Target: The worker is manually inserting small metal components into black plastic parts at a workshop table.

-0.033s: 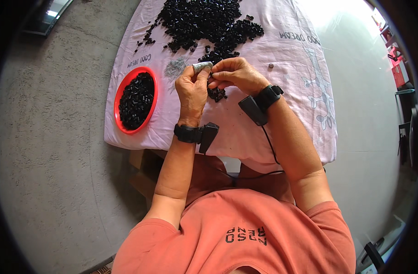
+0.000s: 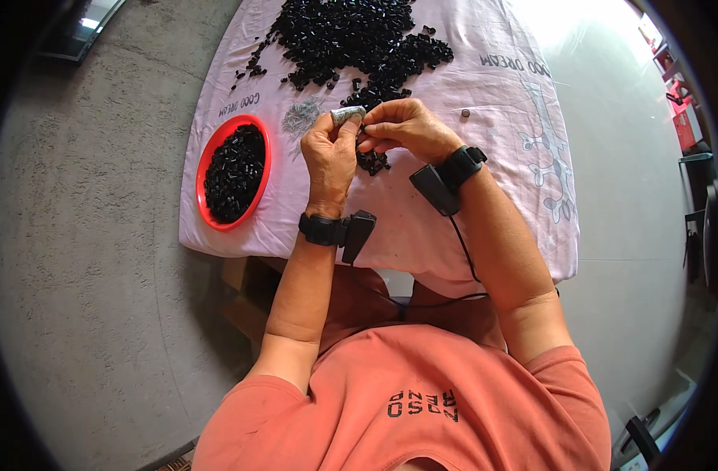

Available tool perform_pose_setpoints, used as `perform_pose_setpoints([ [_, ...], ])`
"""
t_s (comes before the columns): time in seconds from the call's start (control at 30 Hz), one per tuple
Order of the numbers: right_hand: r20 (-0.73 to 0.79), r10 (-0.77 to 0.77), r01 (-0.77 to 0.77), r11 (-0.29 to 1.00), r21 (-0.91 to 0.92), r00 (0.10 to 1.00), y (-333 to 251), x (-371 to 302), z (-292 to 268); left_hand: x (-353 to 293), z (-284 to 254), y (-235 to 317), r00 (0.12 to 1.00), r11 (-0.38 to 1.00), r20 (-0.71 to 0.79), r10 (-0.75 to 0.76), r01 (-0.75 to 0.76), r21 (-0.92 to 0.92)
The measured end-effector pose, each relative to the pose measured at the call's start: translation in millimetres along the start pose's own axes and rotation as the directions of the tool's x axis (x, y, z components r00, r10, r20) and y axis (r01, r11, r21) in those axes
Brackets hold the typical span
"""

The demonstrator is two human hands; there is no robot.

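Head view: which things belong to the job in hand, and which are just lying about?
Likely in use:
Left hand and right hand, close together
Grey wrap, at left hand
Black pieces, heaped beyond the hands
Red basin, holding more pieces
Silvery bits, near left hand

Likely lying about:
Lone disc, apart
Dark panel, upper-left edge
Red item, right edge

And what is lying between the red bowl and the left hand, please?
A heap of thin silvery pieces lies on the pink cloth between the red bowl and the left hand, toward the far side, as the head view shows.
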State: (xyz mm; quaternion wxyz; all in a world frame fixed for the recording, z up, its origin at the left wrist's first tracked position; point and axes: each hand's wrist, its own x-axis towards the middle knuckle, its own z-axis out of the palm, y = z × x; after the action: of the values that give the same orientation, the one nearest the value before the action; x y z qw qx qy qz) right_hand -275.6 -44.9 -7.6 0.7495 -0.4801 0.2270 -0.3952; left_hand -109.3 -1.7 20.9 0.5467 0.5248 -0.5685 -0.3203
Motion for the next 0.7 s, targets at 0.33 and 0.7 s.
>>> perform_pose_setpoints([
  [0.33, -0.030, -0.005, 0.006, 1.000, 0.021, 1.000, 0.3, 1.1, 0.7, 2.6, -2.3, -3.5, 0.997, 0.983, 0.005, 0.076, -0.076, 0.166],
  [0.7, -0.081, 0.018, -0.020, 1.000, -0.018, 0.997, -7.3, -3.5, 6.0, -3.9, 8.6, 8.3, 0.920, 0.833, -0.012, 0.392, -0.350, 0.429],
])
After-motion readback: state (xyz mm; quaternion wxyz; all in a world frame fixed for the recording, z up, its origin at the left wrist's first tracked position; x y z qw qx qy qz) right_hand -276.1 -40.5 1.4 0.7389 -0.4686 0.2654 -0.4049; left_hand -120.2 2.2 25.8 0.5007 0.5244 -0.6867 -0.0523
